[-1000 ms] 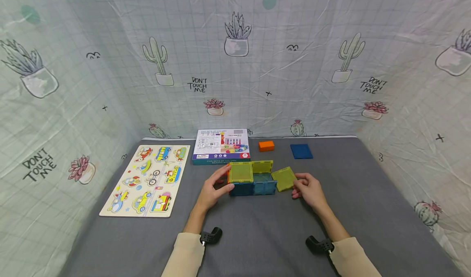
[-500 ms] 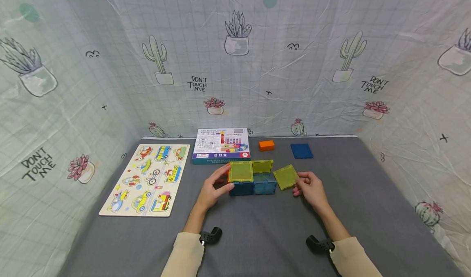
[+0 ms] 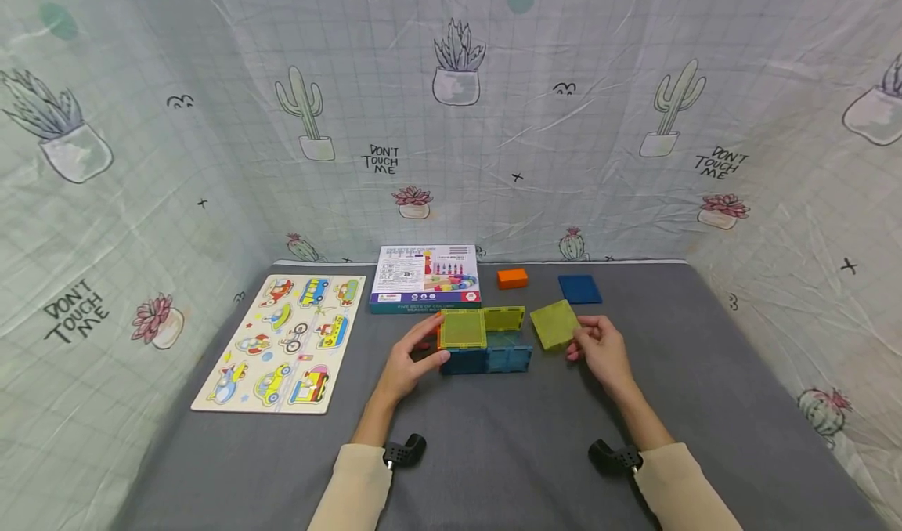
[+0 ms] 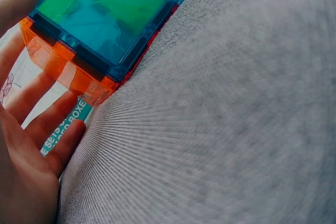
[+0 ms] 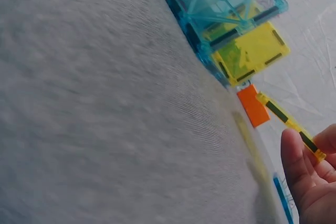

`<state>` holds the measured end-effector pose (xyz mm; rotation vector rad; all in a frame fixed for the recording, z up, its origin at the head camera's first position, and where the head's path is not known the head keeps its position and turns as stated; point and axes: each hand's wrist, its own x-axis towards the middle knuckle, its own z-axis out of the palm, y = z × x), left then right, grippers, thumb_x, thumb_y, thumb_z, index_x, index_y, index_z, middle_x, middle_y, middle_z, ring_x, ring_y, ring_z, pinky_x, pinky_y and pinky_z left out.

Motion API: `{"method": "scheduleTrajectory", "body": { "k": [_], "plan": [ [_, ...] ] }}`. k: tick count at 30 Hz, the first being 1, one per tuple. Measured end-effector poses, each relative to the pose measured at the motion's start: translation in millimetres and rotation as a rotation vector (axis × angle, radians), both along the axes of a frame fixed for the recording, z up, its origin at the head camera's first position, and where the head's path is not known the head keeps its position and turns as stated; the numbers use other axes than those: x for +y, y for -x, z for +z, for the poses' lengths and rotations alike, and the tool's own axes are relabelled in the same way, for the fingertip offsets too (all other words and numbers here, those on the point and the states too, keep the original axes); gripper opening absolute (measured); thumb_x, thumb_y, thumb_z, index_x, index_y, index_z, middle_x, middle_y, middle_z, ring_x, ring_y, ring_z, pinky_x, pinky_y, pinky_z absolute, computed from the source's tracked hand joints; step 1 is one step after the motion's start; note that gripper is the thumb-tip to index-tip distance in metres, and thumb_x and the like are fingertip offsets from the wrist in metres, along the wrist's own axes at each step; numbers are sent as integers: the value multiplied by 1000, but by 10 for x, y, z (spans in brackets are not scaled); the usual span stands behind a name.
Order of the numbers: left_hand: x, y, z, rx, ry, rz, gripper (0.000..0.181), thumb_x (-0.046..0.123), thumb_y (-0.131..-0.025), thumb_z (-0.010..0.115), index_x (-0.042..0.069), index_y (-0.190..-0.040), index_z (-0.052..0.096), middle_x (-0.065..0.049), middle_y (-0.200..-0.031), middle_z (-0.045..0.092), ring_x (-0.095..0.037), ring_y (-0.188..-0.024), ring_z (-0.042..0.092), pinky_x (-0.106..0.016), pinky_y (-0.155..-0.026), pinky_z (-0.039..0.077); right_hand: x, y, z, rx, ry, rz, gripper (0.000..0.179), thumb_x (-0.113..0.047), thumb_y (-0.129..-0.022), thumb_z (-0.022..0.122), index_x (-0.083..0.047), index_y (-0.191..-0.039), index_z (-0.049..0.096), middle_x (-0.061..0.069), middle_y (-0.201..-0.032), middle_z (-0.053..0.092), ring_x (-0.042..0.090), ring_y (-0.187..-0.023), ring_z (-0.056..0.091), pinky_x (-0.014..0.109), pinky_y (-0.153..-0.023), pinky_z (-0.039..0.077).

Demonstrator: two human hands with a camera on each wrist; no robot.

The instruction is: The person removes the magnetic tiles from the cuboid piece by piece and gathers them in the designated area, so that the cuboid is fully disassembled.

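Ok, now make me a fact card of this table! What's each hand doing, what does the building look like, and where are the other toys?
Left hand: holds the building's left end
Right hand: pinches a loose yellow magnetic tile
Magnetic-tile building: blue front, orange left end, yellow top on its left half
Loose tile and building: apart
Far left: vehicle puzzle board
Behind building: printed toy box
Far right: orange block, blue square tile
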<state>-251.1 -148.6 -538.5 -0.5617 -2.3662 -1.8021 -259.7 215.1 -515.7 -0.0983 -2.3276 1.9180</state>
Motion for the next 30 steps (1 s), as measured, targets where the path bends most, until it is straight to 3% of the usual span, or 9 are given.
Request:
{"method": "scheduleTrajectory", "body": {
  "k": [5, 13, 21, 30],
  "plan": [
    [-1, 2, -9, -1, -12, -3, 58, 18, -91, 71, 21, -146, 54, -5, -156, 46, -36, -139, 46, -66, -108, 40, 67, 84, 33, 25, 24, -45, 34, -5, -101, 54, 9, -131, 48, 13, -89, 67, 9, -61, 66, 29, -59, 60],
    [-5, 1, -4, 1, 7, 17, 58, 25, -89, 73, 30, -144, 55, 2, -154, 48, -29, -137, 49, -60, -107, 43, 304, 268, 58, 43, 6, -156, 32, -6, -101, 51, 6, -131, 47, -8, -81, 63, 6, -60, 66, 27, -58, 60],
    [-12, 10, -6, 3, -5, 4, 58, 20, -90, 73, 25, -145, 55, -1, -155, 47, -32, -138, 47, -63, -107, 42, 535, 424, 96, 42, -38, -240, 33, -9, -102, 49, 4, -132, 46, 1, -88, 60, 5, -59, 65, 26, -60, 60],
    [2, -20, 43, -24, 24, -6, 61, 13, -91, 70, 14, -149, 50, -12, -158, 42, -41, -141, 43, -65, -109, 39, 723, 534, 3, -3, -56, -282, 36, -10, -104, 45, 4, -137, 43, 8, -95, 59, 4, -60, 64, 25, -61, 60]
  ]
}}
